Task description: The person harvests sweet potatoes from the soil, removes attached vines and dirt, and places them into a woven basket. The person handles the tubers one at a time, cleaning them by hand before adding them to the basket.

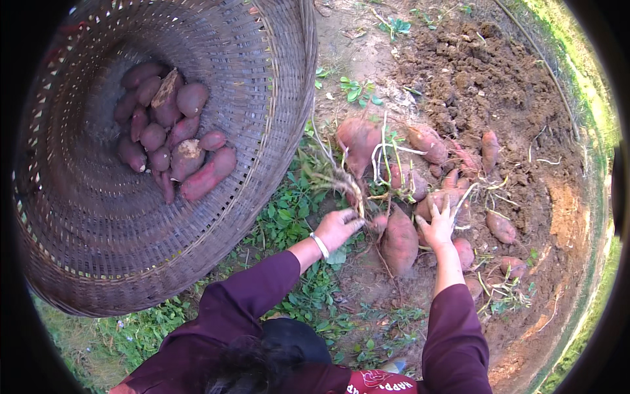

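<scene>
My left hand (339, 229), with a pale bangle at the wrist, pinches the lower end of a cut sweet potato stem (355, 189). Roots run from this stem to a cluster on the soil. Fingers spread, my right hand (439, 224) lies on top of a sweet potato (427, 211) and partly covers it. Between my hands rests a large pointed sweet potato (399, 244). Beyond them are a broad sweet potato (359, 143) and a smaller one (427, 143), with pale cut stems (384, 152) among them.
A large woven basket (275, 123) stands at the left, with several sweet potatoes (209, 173) inside. More sweet potatoes (500, 226) lie to the right on loose soil (472, 74). Green weeds (288, 212) grow along the basket's near side. Grass borders the far right.
</scene>
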The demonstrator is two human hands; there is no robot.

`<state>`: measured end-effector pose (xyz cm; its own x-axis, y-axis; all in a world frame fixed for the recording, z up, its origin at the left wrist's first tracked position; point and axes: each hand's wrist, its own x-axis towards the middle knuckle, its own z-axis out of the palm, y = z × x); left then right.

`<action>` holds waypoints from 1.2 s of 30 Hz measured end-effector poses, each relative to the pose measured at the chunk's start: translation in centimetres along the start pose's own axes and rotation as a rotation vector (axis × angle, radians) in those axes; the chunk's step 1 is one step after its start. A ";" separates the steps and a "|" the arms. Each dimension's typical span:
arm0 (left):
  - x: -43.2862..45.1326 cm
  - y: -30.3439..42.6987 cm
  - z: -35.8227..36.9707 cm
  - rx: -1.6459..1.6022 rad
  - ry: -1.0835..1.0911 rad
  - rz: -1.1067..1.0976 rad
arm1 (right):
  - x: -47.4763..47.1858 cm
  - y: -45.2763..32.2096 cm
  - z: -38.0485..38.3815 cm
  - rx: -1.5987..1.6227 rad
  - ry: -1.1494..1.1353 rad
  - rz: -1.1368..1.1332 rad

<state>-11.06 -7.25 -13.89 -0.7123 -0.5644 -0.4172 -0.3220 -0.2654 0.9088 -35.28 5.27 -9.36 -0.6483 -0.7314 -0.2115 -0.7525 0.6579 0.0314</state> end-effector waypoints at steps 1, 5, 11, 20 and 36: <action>-0.8 0.4 0.8 0.076 -0.038 0.010 | 0.1 0.8 -0.2 0.246 0.056 -0.035; -4.9 0.6 2.4 0.218 -0.219 0.063 | -5.5 -7.9 -4.4 0.510 0.000 -0.031; -8.3 -1.4 4.1 0.608 -0.556 0.211 | -9.6 -11.7 0.1 0.800 -0.523 -0.131; -9.8 16.4 8.1 1.709 -0.921 0.004 | -14.3 -9.2 1.1 1.264 -0.546 0.311; -20.4 21.4 12.0 1.892 -1.003 0.275 | -17.1 -5.1 0.9 0.263 -0.408 -0.311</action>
<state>-10.87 7.97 14.16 -0.6347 0.2170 -0.7417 0.2000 0.9732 0.1136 -20.27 14.62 -6.83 -0.2643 -0.8034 -0.5335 -0.8125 0.4835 -0.3257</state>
